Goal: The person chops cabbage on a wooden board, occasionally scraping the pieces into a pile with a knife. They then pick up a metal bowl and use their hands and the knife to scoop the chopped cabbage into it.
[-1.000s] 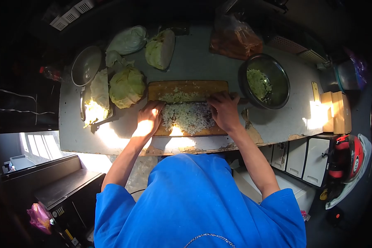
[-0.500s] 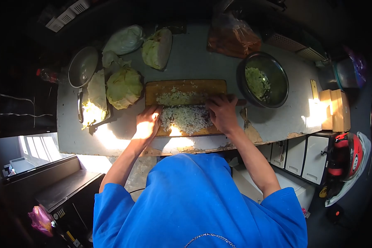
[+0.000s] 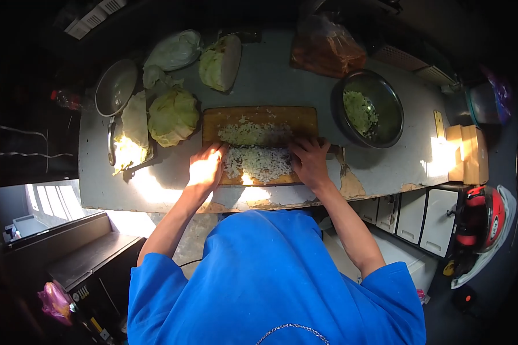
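Chopped cabbage (image 3: 258, 163) lies in two bands across a wooden cutting board (image 3: 305, 115). Between the bands runs a dark knife blade (image 3: 259, 147), edge down on the board. My right hand (image 3: 311, 161) is closed round the knife at its right part, and the handle end sticks out to the right. At the board's left edge my left hand (image 3: 208, 167) grips the other end of the blade, its fingers partly lost in bright sunlight. A metal bowl (image 3: 390, 133) with chopped cabbage (image 3: 360, 112) in it stands to the right of the board.
A cabbage (image 3: 174, 116), a cut cabbage piece (image 3: 220, 62), a bagged item (image 3: 174, 50) and a pan (image 3: 116, 87) are at the left. Another knife (image 3: 111, 141) lies by a sunlit leaf (image 3: 133, 123). Behind the bowl sits an orange-filled bag (image 3: 328, 49).
The knife stays across the board in both hands, with only a slight shift. The whole view has moved a little.
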The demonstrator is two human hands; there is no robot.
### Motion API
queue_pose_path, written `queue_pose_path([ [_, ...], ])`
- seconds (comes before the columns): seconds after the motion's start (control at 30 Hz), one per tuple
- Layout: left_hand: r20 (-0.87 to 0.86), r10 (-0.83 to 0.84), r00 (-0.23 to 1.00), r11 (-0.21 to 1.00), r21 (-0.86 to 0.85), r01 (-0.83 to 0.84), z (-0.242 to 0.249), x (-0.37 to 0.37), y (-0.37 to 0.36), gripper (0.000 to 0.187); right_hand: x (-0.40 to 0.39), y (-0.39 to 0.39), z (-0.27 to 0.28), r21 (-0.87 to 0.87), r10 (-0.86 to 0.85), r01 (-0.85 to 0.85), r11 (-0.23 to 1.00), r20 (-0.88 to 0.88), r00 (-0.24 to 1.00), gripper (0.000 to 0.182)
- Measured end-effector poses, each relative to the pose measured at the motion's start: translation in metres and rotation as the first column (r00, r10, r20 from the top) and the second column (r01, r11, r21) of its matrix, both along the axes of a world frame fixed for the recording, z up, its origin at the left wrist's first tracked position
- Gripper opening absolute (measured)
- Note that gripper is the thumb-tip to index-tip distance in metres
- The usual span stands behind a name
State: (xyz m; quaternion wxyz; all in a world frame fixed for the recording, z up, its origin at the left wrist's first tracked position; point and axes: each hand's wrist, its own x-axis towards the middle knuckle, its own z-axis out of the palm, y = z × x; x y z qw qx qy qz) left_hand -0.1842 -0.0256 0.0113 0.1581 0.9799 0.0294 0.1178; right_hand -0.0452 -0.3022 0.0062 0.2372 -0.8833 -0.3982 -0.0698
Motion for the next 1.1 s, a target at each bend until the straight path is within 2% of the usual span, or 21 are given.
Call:
queue_pose_path([
  [0.17,0.102,0.014,0.995,0.998,-0.058,-0.008,-0.003,0.0,-0.006,0.038,0.017,0.007,0.043,-0.079,0.067,-0.063,0.995,0.04,0.997,0.032],
  [0.23,0.133,0.002,0.991,0.992,-0.129,0.015,0.0,0.003,-0.006,0.035,0.018,0.01,0.061,-0.172,0.103,-0.089,0.981,0.072,0.992,0.03],
  [0.33,0.135,0.01,0.991,0.992,-0.123,0.007,0.002,-0.001,0.0,0.04,0.009,0.008,0.056,-0.122,0.068,-0.06,0.991,0.059,0.996,0.025],
  [0.43,0.137,-0.003,0.991,0.999,-0.046,0.009,0.022,-0.002,0.002,0.035,-0.005,0.003,0.022,-0.048,0.023,-0.025,0.999,-0.044,0.999,0.025],
  [0.5,0.131,-0.015,0.991,0.999,-0.028,0.019,0.025,-0.005,0.001,0.035,-0.011,0.003,0.009,-0.036,0.019,-0.02,0.999,-0.038,0.999,0.025],
  [0.57,0.034,-0.005,0.999,1.0,0.004,0.005,0.018,-0.009,-0.001,0.034,-0.013,0.004,0.003,-0.021,0.007,-0.008,1.0,-0.035,0.999,0.025],
  [0.77,0.014,-0.005,1.0,0.999,0.032,0.004,-0.008,-0.012,-0.003,0.037,0.0,0.003,0.027,-0.05,0.059,-0.059,0.997,0.001,0.998,0.028],
  [0.83,0.007,-0.011,1.0,0.999,0.039,0.011,-0.008,-0.014,-0.004,0.038,0.005,0.003,0.04,-0.089,0.113,-0.108,0.99,0.054,0.992,0.032],
  [0.93,-0.003,0.002,1.0,1.0,-0.018,-0.002,0.001,-0.013,-0.007,0.036,-0.002,0.003,0.052,-0.102,0.095,-0.088,0.991,0.068,0.993,0.032],
  [1.0,0.071,0.035,0.997,0.998,-0.051,-0.031,0.012,-0.014,-0.006,0.032,-0.008,0.001,0.039,-0.073,0.07,-0.067,0.995,0.042,0.997,0.033],
  [1.03,0.208,0.015,0.978,1.0,-0.019,-0.011,0.011,-0.015,-0.004,0.028,-0.012,-0.001,0.028,-0.038,0.05,-0.049,0.998,0.013,0.999,0.033],
  [1.1,0.182,-0.003,0.983,1.0,-0.018,0.007,0.011,-0.015,-0.005,0.028,-0.018,-0.002,0.01,-0.029,0.045,-0.045,0.999,0.004,0.999,0.033],
])
